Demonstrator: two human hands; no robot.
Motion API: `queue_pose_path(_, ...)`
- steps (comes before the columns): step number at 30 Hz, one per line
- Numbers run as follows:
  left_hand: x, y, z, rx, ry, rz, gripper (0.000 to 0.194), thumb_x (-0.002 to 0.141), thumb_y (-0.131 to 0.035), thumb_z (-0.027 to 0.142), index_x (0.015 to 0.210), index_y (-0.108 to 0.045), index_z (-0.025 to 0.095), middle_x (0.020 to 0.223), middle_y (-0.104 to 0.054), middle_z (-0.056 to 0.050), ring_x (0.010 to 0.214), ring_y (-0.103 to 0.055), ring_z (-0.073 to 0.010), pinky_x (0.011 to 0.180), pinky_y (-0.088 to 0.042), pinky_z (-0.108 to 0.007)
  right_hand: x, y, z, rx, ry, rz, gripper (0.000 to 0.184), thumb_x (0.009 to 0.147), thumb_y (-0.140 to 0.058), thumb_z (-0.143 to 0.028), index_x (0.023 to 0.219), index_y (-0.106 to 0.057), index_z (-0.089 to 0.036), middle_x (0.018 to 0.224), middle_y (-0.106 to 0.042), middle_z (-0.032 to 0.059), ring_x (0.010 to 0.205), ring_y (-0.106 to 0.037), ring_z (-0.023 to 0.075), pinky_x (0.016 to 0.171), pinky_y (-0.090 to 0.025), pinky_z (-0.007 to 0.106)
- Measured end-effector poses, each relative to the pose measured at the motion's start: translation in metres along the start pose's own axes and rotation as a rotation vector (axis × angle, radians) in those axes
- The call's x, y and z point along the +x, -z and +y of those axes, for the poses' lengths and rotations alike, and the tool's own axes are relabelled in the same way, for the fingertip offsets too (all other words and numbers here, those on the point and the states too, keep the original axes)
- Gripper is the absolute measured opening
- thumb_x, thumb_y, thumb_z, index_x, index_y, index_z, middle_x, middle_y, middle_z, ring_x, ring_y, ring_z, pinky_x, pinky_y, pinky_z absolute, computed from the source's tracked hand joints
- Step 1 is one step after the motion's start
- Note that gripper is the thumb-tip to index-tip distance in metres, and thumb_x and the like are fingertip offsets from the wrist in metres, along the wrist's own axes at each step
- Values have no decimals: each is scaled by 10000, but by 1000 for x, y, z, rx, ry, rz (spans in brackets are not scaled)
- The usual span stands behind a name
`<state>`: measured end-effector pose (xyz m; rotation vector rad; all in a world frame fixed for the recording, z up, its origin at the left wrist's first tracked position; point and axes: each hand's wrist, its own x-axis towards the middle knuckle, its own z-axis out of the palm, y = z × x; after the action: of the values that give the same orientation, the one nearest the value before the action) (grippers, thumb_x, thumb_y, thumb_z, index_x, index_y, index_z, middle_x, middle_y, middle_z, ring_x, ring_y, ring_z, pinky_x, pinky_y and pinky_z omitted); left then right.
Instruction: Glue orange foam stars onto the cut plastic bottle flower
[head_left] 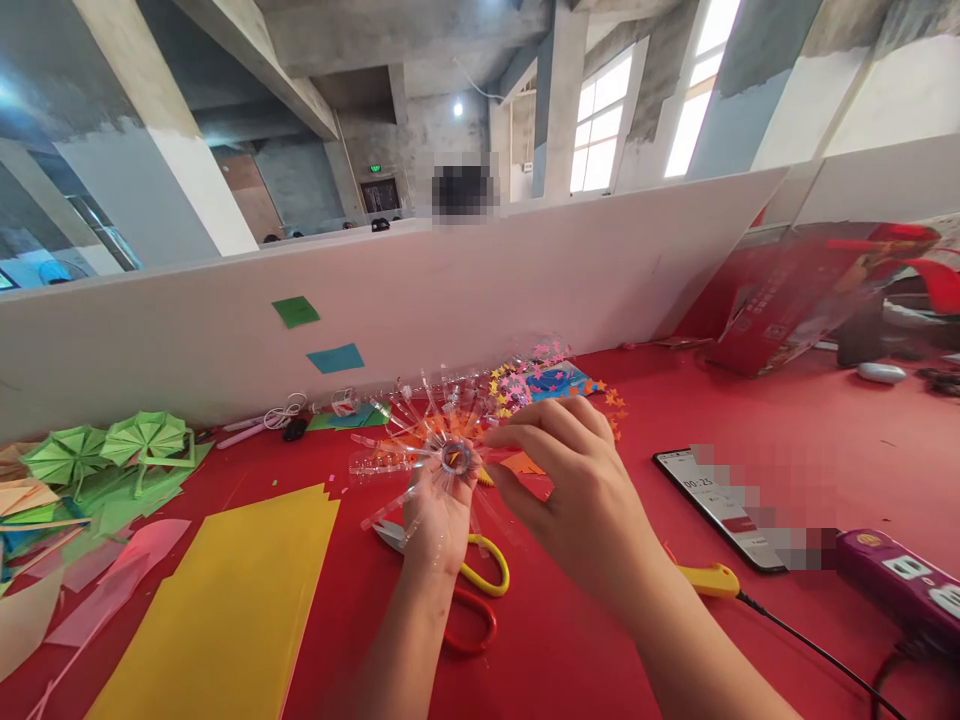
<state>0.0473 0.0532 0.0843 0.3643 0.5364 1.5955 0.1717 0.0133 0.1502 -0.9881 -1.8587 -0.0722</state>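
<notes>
My left hand [439, 520] is closed around a clear plastic bottle cut into strips [456, 458], near the middle of the table. The strips fan outward like spokes around a round centre, where a small yellow-orange spot shows. Just right of it hovers my right hand [570, 470], its fingers curved and the thumb apart from the forefinger. I see nothing between those fingertips, though thin clear strips pass close by. Beneath my left wrist lie scissors with one yellow handle and one red handle [487, 565], partly covered by the wrist.
Yellow paper sheets [232, 590] and green folded paper shapes [142, 440] lie left. Colourful star shapes [525, 375] sit behind my hands. A phone [716, 505], a yellow-handled corded tool [709, 580] and a purple power strip [900, 570] are right. A white partition [450, 290] stands behind.
</notes>
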Motion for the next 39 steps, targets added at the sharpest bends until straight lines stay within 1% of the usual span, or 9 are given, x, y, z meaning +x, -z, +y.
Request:
queue_pose_path(3,0,2,0,12,1,-23,178,760,-568,162,925,-631,142,700,-640,-12,663,-605,-121,670,-470,-237,0,1,-2,6,18,-33,104,832,-558,-144,798,-630,-212,812,-628,38,802,-495,194,773,-401,361)
queue_pose_path(7,0,0,2,19,-1,19,155,765,-578,165,905,-637,135,736,-652,-30,673,-612,-126,669,-476,-245,0,0,-3,-24,51,-112,105,822,-564,-128,791,-626,-207,808,-622,34,790,-480,188,805,-387,369)
queue_pose_path(11,-2,-3,5,-13,-21,34,103,774,-579,150,856,-637,124,735,-654,-37,694,-617,-122,691,-485,-236,0,-3,-2,-27,88,-150,149,841,-543,-113,767,-648,-188,827,-633,44,807,-484,191,839,-377,384)
queue_pose_path(16,0,-3,5,-10,-35,-27,118,761,-614,151,875,-631,129,761,-658,-26,658,-598,-103,653,-475,-217,2,-2,-4,-16,147,-166,215,867,-511,-98,745,-654,-203,809,-664,29,804,-502,184,842,-389,375)
queue_pose_path(21,4,0,6,-8,-44,38,81,746,-638,156,825,-628,137,716,-642,-7,644,-590,-97,650,-467,-210,2,0,-6,24,227,-225,245,864,-481,-54,763,-632,-218,798,-698,5,796,-543,169,897,-387,385)
queue_pose_path(27,1,-5,11,14,-120,10,151,718,-684,180,860,-635,156,741,-658,-6,624,-589,-91,638,-467,-211,0,-6,-3,-2,226,-254,222,875,-483,-67,786,-623,-215,732,-663,0,739,-536,154,968,-352,397)
queue_pose_path(33,0,-6,10,61,-174,7,118,682,-704,165,760,-616,150,686,-629,8,603,-581,-88,611,-467,-200,-2,-17,1,-52,246,-263,251,876,-469,-65,704,-593,-200,637,-597,-4,683,-506,148,954,-370,393)
queue_pose_path(36,-1,-4,6,80,-152,-5,93,685,-680,150,682,-587,142,637,-606,9,578,-560,-85,569,-444,-194,-3,-21,1,-70,258,-249,279,873,-455,-58,665,-579,-196,599,-560,-8,663,-497,144,959,-370,387)
queue_pose_path(39,0,-1,3,79,-104,-8,84,698,-656,144,665,-579,137,621,-598,5,566,-550,-88,555,-431,-202,-3,-19,-1,-75,251,-254,290,870,-453,-59,644,-564,-202,584,-551,-13,664,-499,147,944,-376,392)
